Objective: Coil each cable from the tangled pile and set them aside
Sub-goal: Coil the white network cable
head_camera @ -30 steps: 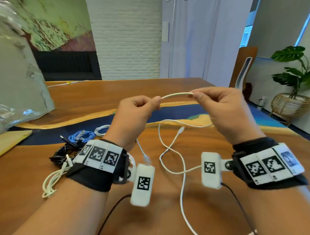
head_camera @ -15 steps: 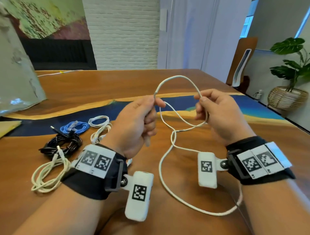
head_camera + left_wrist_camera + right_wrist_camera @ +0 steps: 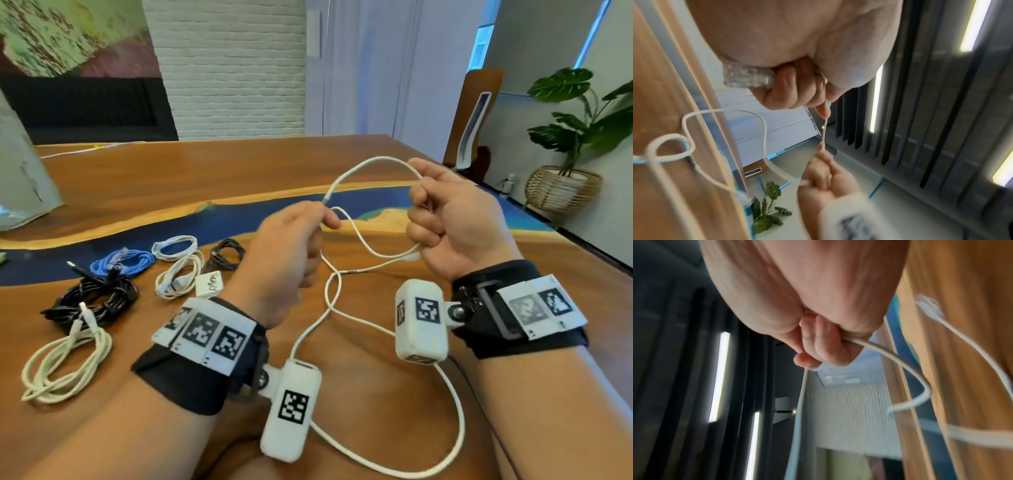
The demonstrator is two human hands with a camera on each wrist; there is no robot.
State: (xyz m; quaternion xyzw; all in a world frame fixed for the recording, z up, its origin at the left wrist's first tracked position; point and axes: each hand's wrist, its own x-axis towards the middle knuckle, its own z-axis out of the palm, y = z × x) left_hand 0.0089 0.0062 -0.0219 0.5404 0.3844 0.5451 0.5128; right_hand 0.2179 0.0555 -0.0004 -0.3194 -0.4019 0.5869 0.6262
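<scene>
A thin white cable [image 3: 371, 163] arches between both hands above the wooden table [image 3: 205, 171]. My left hand [image 3: 291, 253] pinches it near one end, and the left wrist view shows a clear plug [image 3: 748, 78] tucked in the curled fingers. My right hand [image 3: 452, 219] grips the other side of the loop in a fist, with the white cable [image 3: 890, 353] leaving the fist in the right wrist view. Below the hands the cable hangs in loops and trails across the table toward me [image 3: 455, 438]. Coiled cables lie at left: blue [image 3: 123, 262], black [image 3: 92, 298], cream [image 3: 65, 359], white [image 3: 178, 274].
A second small black coil [image 3: 227, 255] and a white adapter [image 3: 209, 284] lie just left of my left hand. A crinkled plastic sheet [image 3: 24, 181] stands at far left. A chair [image 3: 476, 120] and a potted plant [image 3: 568, 137] stand beyond the table's right edge.
The straight stretch of cable held a second ago has become a raised loop. My hands have drawn apart a little, widening the loop, and the view has tilted down to show more coils.
</scene>
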